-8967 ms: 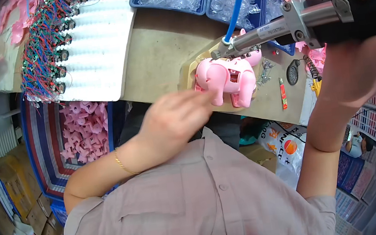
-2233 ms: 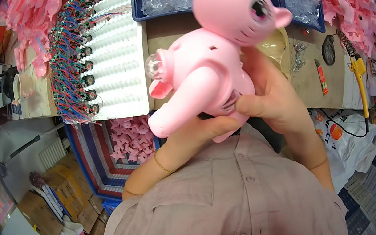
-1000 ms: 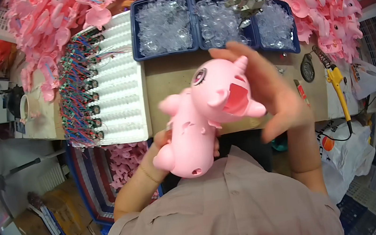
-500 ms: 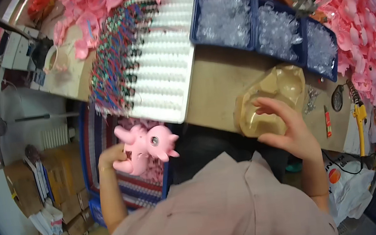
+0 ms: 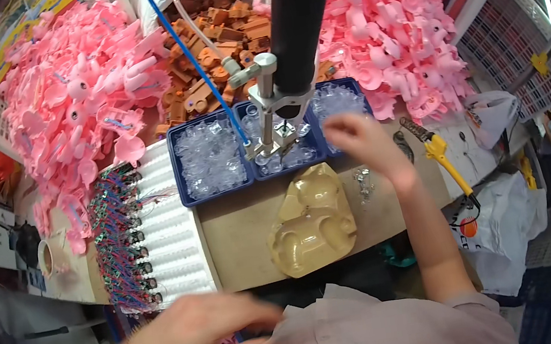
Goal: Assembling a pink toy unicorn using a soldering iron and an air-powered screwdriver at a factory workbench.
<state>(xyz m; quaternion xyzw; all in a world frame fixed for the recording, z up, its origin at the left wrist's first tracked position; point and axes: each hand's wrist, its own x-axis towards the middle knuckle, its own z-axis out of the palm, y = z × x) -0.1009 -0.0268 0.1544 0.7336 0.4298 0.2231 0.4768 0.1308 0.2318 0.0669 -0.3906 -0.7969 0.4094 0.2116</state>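
Observation:
My left hand (image 5: 206, 331) is low in the picture, in front of my shirt. Its thumb and fingers are apart with nothing between them, slightly blurred. My right hand (image 5: 363, 143) reaches over the near edge of the right blue bin (image 5: 357, 91). Its fingers are bent together at the clear plastic pieces (image 5: 336, 101), and whatever they pinch is too small or hidden to make out. A tan moulded plastic holder (image 5: 314, 226) with rounded hollows lies bare on the table, between my hands.
Two more blue bins (image 5: 216, 195) hold clear pieces. A black column with a metal screwdriver head (image 5: 278, 137) hangs over the middle one. Left is a white ribbed tray (image 5: 172, 234) with wired parts. Pink toy shells (image 5: 84, 93) and brown parts (image 5: 222, 33) are heaped behind; a yellow-handled tool (image 5: 444, 157) lies right.
The pink toy has left my left hand, which has moved right and nearer my body. My right hand has gone from the tan holder to the right bin. The view has shifted.

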